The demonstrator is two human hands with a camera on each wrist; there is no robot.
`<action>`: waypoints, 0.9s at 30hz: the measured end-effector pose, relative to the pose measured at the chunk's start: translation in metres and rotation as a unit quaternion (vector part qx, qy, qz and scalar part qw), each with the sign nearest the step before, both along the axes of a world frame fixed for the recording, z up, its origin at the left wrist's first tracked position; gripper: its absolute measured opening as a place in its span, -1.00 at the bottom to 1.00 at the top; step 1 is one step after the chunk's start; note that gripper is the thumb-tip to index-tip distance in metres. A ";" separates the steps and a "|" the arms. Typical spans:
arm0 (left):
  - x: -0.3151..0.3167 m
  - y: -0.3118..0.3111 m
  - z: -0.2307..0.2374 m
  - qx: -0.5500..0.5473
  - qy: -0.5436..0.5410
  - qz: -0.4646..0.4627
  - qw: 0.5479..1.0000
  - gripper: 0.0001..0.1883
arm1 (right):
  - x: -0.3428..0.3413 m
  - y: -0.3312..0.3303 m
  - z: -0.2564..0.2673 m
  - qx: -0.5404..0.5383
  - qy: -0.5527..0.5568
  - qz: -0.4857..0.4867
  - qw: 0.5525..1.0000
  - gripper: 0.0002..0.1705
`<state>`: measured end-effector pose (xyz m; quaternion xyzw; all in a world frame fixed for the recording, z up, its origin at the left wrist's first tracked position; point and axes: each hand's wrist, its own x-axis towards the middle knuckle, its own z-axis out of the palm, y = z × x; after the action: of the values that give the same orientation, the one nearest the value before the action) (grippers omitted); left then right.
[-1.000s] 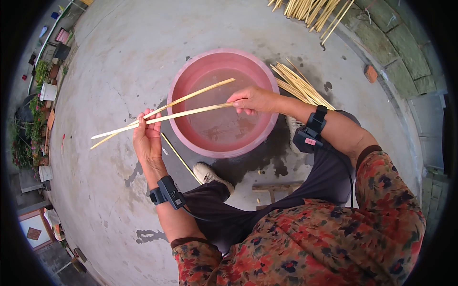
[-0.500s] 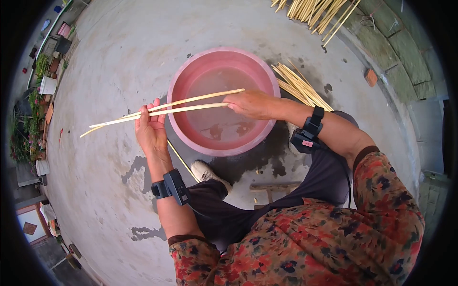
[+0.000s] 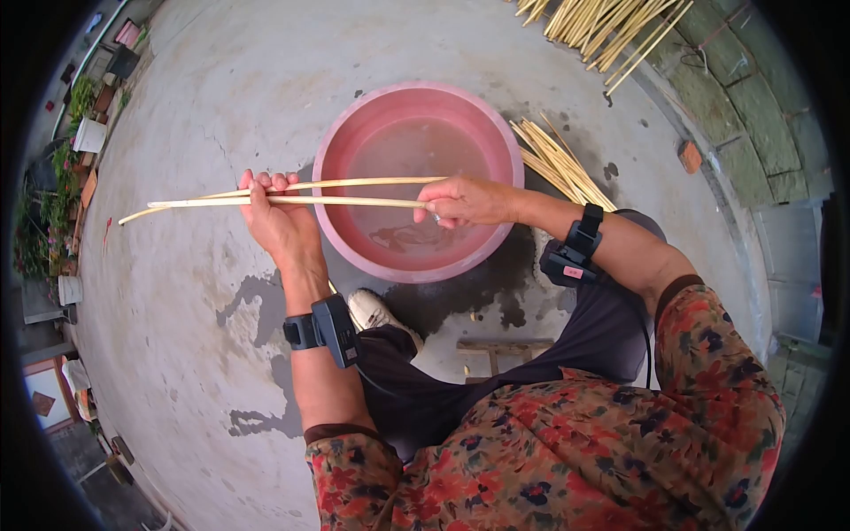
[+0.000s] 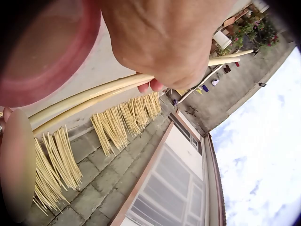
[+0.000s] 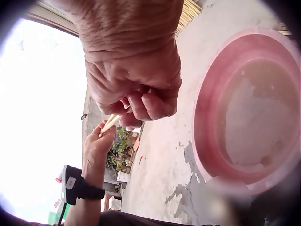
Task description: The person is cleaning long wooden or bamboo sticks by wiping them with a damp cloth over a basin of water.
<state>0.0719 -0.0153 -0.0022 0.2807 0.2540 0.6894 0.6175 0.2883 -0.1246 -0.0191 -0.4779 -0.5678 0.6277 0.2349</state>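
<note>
Two long pale sticks (image 3: 354, 201) lie side by side in front of the body, passing over the left part of a pink basin (image 3: 332, 239) with shallow water. My left hand (image 3: 285, 226) holds both near their middle, fingertips over them and thumb alongside. At their right ends my right hand (image 3: 465, 202) grips them over the basin. In the left wrist view the sticks (image 4: 84, 96) run beneath the left hand (image 4: 162, 42). The right wrist view shows the right hand (image 5: 136, 70) with curled fingers, the sticks (image 5: 111, 122) reaching to the other hand.
A bundle of sticks (image 3: 567, 168) lies right of the basin, and a larger spread (image 3: 602, 31) at the top right. A brick piece (image 3: 690, 157) sits near the paved edge. A low wooden stool (image 3: 505, 346) stands between the legs; potted plants (image 3: 64, 168) line the far left.
The two sticks have swung from crossed and slanting to nearly level and almost parallel. The right hand now grips both right ends; the left hand has shifted slightly.
</note>
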 end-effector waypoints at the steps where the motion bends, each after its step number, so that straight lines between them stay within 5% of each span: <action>1: 0.001 0.000 0.002 -0.001 0.000 0.001 1.000 -0.78 | -0.002 -0.001 0.003 -0.001 0.000 0.001 1.000 -0.75; 7: 0.008 -0.001 0.006 0.002 0.043 0.069 0.997 -0.76 | -0.005 -0.003 -0.001 0.050 0.012 -0.001 0.999 -0.73; 12: 0.017 -0.006 0.022 -0.031 0.102 0.119 0.987 -0.82 | 0.001 -0.005 0.010 -0.115 0.130 -0.009 0.985 -0.68; 18: 0.012 -0.001 0.005 0.001 0.054 -0.027 0.998 -0.79 | 0.012 -0.004 0.003 -0.061 0.116 -0.026 0.991 -0.66; 21: 0.014 0.002 -0.002 -0.004 0.046 -0.030 0.998 -0.80 | 0.012 -0.004 0.004 0.020 0.019 -0.039 0.999 -0.65; 27: 0.023 0.001 0.000 -0.015 0.025 -0.034 0.999 -0.81 | 0.014 -0.005 0.004 0.014 0.021 -0.055 0.998 -0.65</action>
<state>0.0952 -0.0141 -0.0018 0.2970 0.2706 0.6568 0.6381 0.3023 -0.1293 -0.0151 -0.4915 -0.5442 0.6161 0.2877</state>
